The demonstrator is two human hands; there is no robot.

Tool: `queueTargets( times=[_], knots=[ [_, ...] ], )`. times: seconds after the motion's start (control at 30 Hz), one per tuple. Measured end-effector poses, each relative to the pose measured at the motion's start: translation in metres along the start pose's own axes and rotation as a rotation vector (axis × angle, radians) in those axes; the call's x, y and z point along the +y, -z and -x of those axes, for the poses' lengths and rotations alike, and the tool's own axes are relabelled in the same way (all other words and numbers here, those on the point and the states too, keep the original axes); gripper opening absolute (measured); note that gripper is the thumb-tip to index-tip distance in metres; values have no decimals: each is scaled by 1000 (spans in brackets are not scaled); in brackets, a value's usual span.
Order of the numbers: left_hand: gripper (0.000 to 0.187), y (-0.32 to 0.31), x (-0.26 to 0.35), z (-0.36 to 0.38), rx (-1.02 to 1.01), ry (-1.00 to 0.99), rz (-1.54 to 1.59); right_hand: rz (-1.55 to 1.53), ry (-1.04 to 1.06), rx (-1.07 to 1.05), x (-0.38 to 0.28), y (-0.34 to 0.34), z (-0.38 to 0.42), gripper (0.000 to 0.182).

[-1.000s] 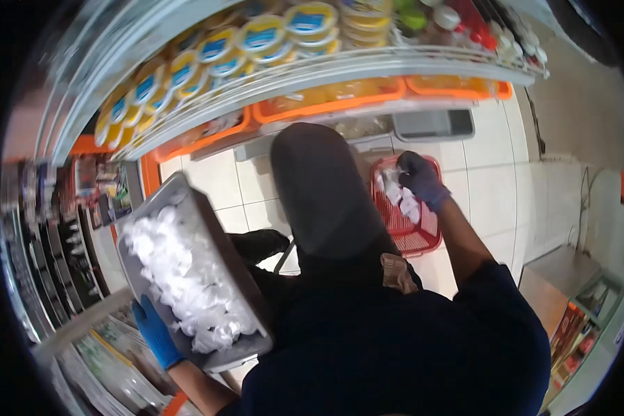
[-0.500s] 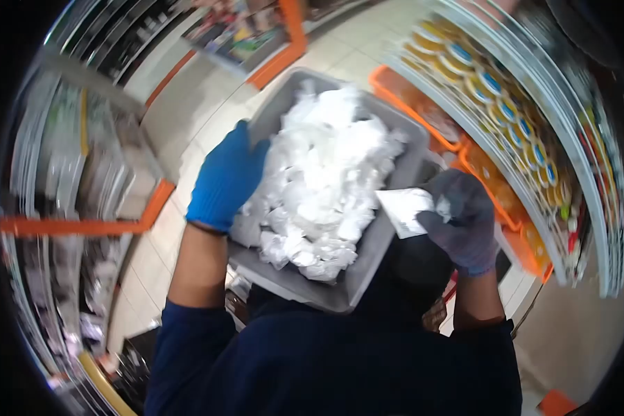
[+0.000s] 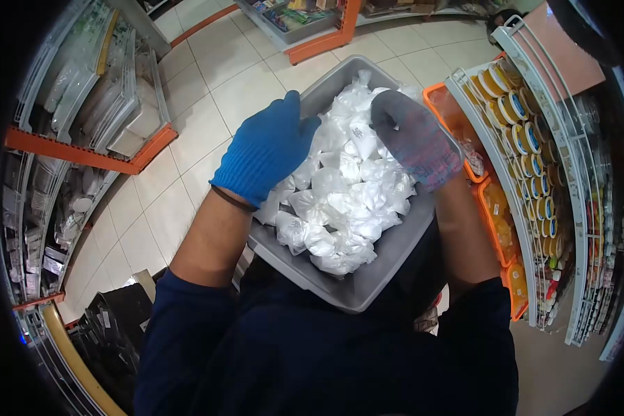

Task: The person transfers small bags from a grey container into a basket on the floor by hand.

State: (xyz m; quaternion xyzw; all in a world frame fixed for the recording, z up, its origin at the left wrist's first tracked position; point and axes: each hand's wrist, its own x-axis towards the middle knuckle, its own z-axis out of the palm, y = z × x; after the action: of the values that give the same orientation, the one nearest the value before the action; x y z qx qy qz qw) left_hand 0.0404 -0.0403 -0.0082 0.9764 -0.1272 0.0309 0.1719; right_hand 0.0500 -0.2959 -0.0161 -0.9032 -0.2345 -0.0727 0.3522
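A grey plastic tub [image 3: 395, 253] is tilted in front of my body, heaped with small knotted clear bags of white contents [image 3: 347, 187]. My left hand [image 3: 267, 149], in a blue knitted glove, grips the tub's left side, its thumb towards the bags. Over the right part of the heap is my right hand [image 3: 416, 142], in a worn grey glove, with its fingers curled down among the bags. Beside those fingers lies a white bag with dark print [image 3: 362, 141]. Whatever is between the right fingertips is hidden.
Shelves with orange edging [image 3: 90, 152] hold packaged goods on the left. To the right, a wire rack [image 3: 575, 208] carries rows of yellow-sided round tubs [image 3: 527, 142], with orange baskets [image 3: 499, 215] alongside. A display stand [image 3: 326, 41] is ahead on the tiled floor [image 3: 236, 90].
My right hand has moved left and up from beside the tub to over the bags. The white packet that stuck out of it no longer shows there. The view has shifted.
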Motion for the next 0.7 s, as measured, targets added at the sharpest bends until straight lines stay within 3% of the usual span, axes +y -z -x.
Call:
queueTargets(
  times=[0.07, 0.17, 0.23, 0.37, 0.47, 0.53, 0.57, 0.7],
  knots=[
    [49, 0, -1, -1, -4, 1, -4, -135, -13, 59, 1, -2, 2, 13],
    [49, -2, -1, 0, -12, -7, -15, -231, -190, 87, -3, -9, 3, 15],
    [49, -2, -1, 0, -8, -15, -22, 69, -42, 17, -1, -10, -2, 17],
    [48, -2, -3, 0, -7, -10, -4, 133, 25, 66, -17, -3, 5, 19],
    [48, -1, 0, 0, -17, -7, -13, 332, 159, 215, -35, -3, 9, 32],
    [47, -2, 2, 0, -25, -13, -19, 255, 364, 61, -34, -16, 11, 36],
    [47, -3, 3, 0, -25, -21, -23, 353, 332, -76, -27, -21, 13, 38],
    [49, 0, 12, -2, -29, -26, -57, 457, 307, -263, -1, -31, 16, 39]
  ],
)
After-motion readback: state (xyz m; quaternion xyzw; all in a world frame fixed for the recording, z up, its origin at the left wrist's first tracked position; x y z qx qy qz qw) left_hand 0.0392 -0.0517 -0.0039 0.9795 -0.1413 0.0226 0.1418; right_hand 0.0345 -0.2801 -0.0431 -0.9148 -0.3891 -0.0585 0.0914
